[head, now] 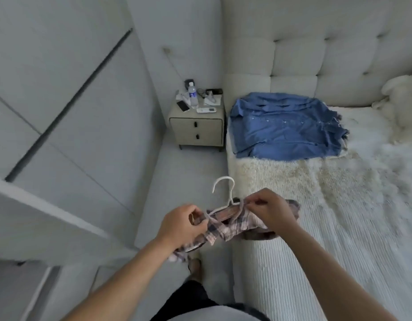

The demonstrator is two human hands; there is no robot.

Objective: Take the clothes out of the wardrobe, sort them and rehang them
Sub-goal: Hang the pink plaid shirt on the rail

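Note:
A pink and grey plaid shirt (pixel 226 228) hangs on a white plastic hanger (pixel 224 189), held between both hands beside the bed's left edge. My left hand (pixel 182 224) pinches the shirt's left shoulder at the hanger's end. My right hand (pixel 271 210) grips the collar and right shoulder near the hanger's neck. The hook points up and away from me. A blue denim shirt (pixel 286 126) lies spread flat on the bed near the headboard. The white wardrobe (pixel 61 93) stands at left, its open door (pixel 38 212) jutting toward me.
A beige nightstand (pixel 197 128) stands between wardrobe and bed, holding a water bottle (pixel 192 95), a phone, a remote and small items. The bed (pixel 327 216) with a cream textured blanket fills the right side. A narrow strip of floor (pixel 188 172) runs between them.

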